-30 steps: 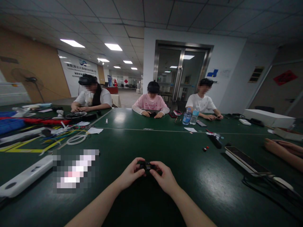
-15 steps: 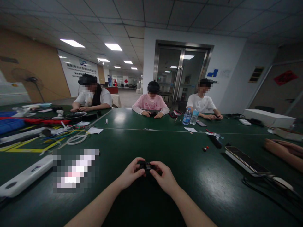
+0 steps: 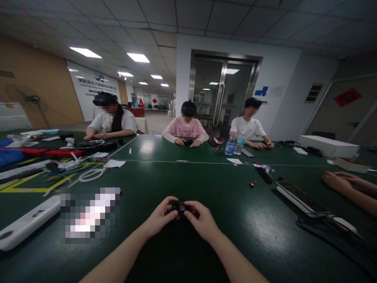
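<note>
1. Through the head view I log a small black device [image 3: 178, 207] at the near middle of the bench [image 3: 176, 181]; resting or lifted, I can't tell.
2. Left hand [image 3: 160, 217] and right hand [image 3: 204, 219]: thumbs and fingers [image 3: 191, 203] pinch its two ends.
3. Progress: two-handed grip established; whether any work on the device is finished or remains, I can't judge.
4. Containers: two bottles [image 3: 230, 145] beyond and right of the device, fill level unclear; open box [image 3: 352, 165] far right of it, contents unreadable.
</note>
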The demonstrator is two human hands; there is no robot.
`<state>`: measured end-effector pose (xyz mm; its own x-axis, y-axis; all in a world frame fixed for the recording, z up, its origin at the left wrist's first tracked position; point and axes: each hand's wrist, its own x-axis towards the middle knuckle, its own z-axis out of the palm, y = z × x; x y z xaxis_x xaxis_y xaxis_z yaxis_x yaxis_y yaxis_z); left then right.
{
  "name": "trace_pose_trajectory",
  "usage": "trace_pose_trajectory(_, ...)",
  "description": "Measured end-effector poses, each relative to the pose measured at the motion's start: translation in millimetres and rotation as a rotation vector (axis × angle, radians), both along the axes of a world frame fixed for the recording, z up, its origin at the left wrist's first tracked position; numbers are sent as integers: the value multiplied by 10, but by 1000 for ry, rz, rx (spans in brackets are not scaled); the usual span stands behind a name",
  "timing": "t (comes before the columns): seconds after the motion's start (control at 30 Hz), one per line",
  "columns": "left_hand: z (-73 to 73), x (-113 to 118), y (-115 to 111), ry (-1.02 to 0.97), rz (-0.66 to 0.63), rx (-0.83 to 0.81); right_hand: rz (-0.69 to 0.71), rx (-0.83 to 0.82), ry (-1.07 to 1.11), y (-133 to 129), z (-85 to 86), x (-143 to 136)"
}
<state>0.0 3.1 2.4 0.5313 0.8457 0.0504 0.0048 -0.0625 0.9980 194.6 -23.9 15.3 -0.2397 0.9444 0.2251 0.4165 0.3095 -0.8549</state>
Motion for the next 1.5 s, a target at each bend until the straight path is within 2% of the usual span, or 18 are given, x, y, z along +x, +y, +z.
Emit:
trace_pose_trajectory(0.27, -63, 9, 36, -3, -1, 13, -7, 53, 26, 42, -83, -15)
trace_pose_trajectory(0.6, -46, -8, 19, -10, -2, -3, -2, 10, 8, -15, 16, -11)
trace_pose_trajectory(0.9, -64, -10, 27, -20, 12, -34, -11, 11, -3, 6, -12, -15)
trace_pose_trajectory(1.5, -48, -1, 25, -16, 3, 5, 7, 18, 17, -3, 7, -9)
